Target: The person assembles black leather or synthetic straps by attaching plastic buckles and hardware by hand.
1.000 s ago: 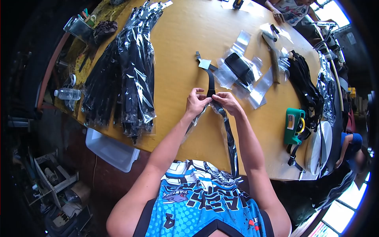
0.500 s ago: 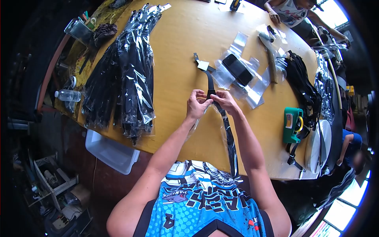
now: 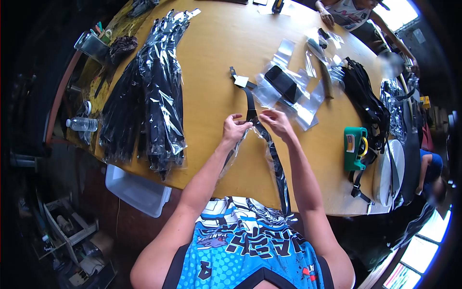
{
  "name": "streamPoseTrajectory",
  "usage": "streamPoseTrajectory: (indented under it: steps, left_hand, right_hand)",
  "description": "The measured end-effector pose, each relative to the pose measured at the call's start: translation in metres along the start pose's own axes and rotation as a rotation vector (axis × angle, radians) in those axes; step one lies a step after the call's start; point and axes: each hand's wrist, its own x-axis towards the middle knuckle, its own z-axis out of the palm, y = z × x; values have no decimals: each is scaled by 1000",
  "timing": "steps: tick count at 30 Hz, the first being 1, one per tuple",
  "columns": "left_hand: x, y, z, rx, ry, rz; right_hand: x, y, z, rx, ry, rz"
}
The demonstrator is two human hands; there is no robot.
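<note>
A black webbing strap [image 3: 250, 99] with a white tag [image 3: 241, 81] near its far end lies across the table in front of me. Below a joined black piece it splits into two lengths, both running towards me inside clear plastic sleeves [image 3: 275, 156]. My left hand [image 3: 234, 129] pinches the strap at this joint, thumb against its left edge. Just right of the joint is my right hand [image 3: 277, 123], fingers curled and tips together close to the strap. Whether a bit of plastic is between those fingertips is too small to tell.
Bagged black straps [image 3: 161, 91] are heaped at left, near a water bottle [image 3: 83, 124]. A phone [image 3: 282, 83] rests on clear plastic bags [image 3: 307, 113]. To the right are loose black straps [image 3: 363, 96], a green tape dispenser [image 3: 352, 148] and a white roll [image 3: 389, 173]. Another person [image 3: 347, 13] stands across the table.
My right hand has shifted off the strap's joint, slightly to the right, its fingers curling. The left hand keeps its pinch. The whole view has shifted a little.
</note>
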Motion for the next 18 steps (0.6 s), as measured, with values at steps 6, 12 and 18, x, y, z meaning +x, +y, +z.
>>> streamPoseTrajectory:
  steps: [6, 12, 18]
  left_hand:
    - [10, -16, -3, -34, 9, 17]
    - [16, -20, -6, 15, -14, -6]
    - [19, -26, -8, -42, -3, 35]
  right_hand:
    - [-92, 16, -178, -274, 596, 89]
    - [-219, 86, -356, -868, 906, 613]
    - [-233, 106, -385, -29, 570, 848]
